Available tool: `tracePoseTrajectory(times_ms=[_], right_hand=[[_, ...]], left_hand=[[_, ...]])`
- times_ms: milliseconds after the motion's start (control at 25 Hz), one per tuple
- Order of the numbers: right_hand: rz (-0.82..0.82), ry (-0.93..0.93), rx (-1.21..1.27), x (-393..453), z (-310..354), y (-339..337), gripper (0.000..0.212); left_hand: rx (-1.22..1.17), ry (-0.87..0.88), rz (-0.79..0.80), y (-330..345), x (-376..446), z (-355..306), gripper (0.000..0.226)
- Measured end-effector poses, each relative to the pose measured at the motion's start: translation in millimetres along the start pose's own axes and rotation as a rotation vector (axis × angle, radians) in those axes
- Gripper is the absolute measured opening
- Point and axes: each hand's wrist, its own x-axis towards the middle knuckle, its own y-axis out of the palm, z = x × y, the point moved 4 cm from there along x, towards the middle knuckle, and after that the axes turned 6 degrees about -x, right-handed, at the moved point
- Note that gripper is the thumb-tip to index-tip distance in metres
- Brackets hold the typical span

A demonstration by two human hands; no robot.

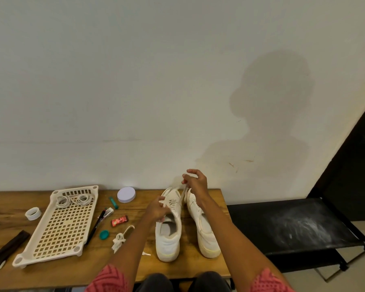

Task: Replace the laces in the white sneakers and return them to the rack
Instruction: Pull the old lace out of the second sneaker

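Head view looks down on a wooden table set against a pale wall, with a black rack just beside its right end. On the left part of the table lies a cream perforated shelf tray, and two coiled laces rest at its far end. Near the right end of the table stand two white sneakers side by side, toes toward the wall: the left sneaker and the right sneaker. Both arms reach over them. The left hand is curled at the left sneaker's eyelets, pinching a lace there. The right hand is raised above the toes, its fingers pinching the same lace and holding it up taut. The two hands are apart, one low and one high. Between tray and sneakers lie smaller things: a round white lid, a black pen, a loose knotted lace, a red wrapper, a green marker and a teal cap. Left of the tray sit a tape roll and a dark strip.
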Motion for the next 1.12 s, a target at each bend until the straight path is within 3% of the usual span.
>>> tracePoseTrajectory(times_ms=[160, 280, 480, 640, 680, 760, 960, 1040, 1120], right_hand=[[0.049, -0.055, -0.217, 3, -15, 2, 0.008], [-0.071, -0.019, -0.208, 3, -21, -13, 0.015], [-0.356, 0.121, 0.047, -1, -28, -52, 0.031], [-0.243, 0.187, 0.459, 0, -21, -47, 0.023], [-0.183, 0.179, 0.414, 0, -17, -44, 0.019], [-0.051, 0.11, 0.089, 2, -14, -33, 0.023], [0.304, -0.106, -0.749, -9, -44, 16, 0.048], [0.36, -0.108, -0.895, -15, -61, 28, 0.051], [0.286, -0.123, -0.873, -18, -66, 30, 0.041]], left_hand=[[-0.317, 0.075, -0.113, -7, 0, -40, 0.034], [-0.43, 0.103, -0.249, -25, 1, -55, 0.026], [-0.542, -0.062, -0.517, -58, -2, -12, 0.033], [-0.49, -0.224, -0.616, -65, -4, 18, 0.036], [-0.449, -0.205, -0.572, -62, -2, 19, 0.036], [-0.389, -0.169, -0.453, -53, -3, 13, 0.033], [-0.432, -0.025, -0.418, -52, -12, -15, 0.02], [-0.563, 0.024, -0.446, -62, -13, -18, 0.017], [-0.688, 0.036, -0.484, -74, -10, -16, 0.021]])
